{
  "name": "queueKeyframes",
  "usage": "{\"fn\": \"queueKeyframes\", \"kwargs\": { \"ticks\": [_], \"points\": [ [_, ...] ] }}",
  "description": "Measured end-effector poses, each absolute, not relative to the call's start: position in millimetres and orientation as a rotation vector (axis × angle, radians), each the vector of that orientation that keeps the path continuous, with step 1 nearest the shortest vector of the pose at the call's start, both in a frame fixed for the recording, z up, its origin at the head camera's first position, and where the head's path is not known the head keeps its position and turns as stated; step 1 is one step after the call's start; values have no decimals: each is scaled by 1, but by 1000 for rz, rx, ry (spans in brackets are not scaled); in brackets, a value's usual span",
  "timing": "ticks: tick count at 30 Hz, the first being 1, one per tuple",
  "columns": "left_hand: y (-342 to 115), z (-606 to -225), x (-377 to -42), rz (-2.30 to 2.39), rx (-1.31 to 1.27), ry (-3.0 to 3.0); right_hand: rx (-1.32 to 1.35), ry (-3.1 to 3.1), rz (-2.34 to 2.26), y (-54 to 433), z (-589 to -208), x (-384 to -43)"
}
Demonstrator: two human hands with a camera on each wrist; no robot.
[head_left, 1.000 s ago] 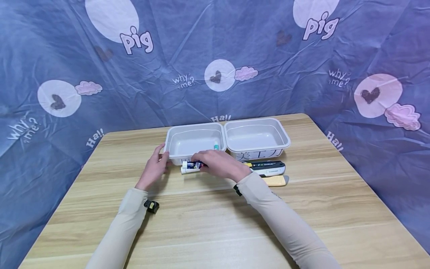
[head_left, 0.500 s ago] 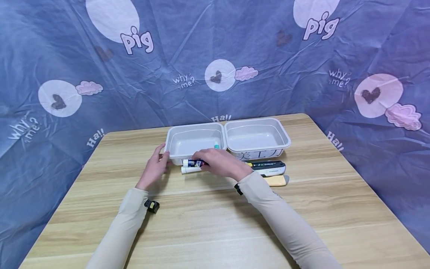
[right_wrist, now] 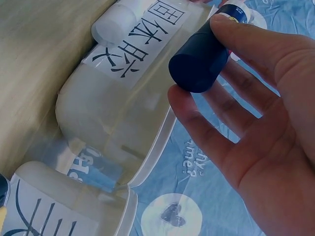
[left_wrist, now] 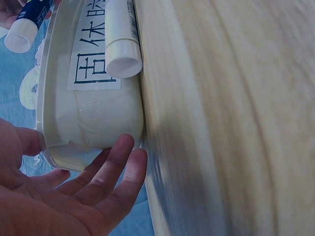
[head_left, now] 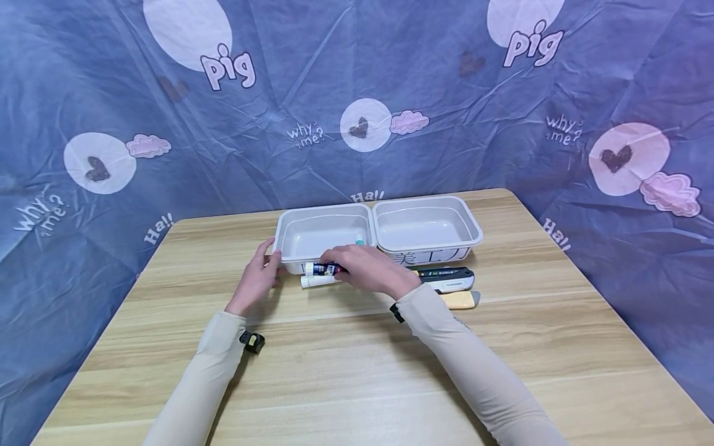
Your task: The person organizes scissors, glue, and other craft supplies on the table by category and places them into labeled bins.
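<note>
My right hand (head_left: 365, 267) pinches a dark blue glue stick (right_wrist: 199, 61) with a white cap, between thumb and fingers. The stick is held level at rim height, just in front of the left plastic bin (head_left: 295, 256). Below it a white glue stick (left_wrist: 120, 34) lies along the bin's labelled front. Inside that bin, a small teal and white stick (head_left: 359, 240) shows at the right end. My left hand (head_left: 258, 277) rests at the bin's left front corner, thumb by the rim and relaxed fingers along the end wall.
A second plastic bin (head_left: 429, 253), also labelled, stands against the first on its right. Before it lie a black and yellow utility knife (head_left: 446, 273), a white one (head_left: 454, 284) and a pale yellow one (head_left: 460, 300), partly behind my right wrist. Printed cloth (head_left: 357, 167) hangs behind the table.
My right hand has risen very slightly with the blue glue stick, widening the gap over the white one. The left hand and the bins have stayed put.
</note>
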State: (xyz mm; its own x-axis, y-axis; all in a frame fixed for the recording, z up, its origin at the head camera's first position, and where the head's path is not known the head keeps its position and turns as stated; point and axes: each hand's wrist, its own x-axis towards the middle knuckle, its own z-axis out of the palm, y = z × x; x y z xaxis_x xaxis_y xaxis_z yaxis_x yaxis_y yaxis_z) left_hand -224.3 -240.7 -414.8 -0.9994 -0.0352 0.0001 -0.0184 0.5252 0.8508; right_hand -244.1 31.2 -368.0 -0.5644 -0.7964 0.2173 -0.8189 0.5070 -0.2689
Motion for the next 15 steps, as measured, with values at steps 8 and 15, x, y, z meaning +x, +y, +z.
{"fn": "queueKeyframes", "kwargs": {
  "ticks": [8, 15],
  "points": [
    [-242, -415, -224, -1520, 40, -2732, 1425, -2679, 535, 32, -367, -245],
    [-241, -414, -223, -1524, 45, -2739, 1416, -2696, 532, 33, -365, -245]
  ]
}}
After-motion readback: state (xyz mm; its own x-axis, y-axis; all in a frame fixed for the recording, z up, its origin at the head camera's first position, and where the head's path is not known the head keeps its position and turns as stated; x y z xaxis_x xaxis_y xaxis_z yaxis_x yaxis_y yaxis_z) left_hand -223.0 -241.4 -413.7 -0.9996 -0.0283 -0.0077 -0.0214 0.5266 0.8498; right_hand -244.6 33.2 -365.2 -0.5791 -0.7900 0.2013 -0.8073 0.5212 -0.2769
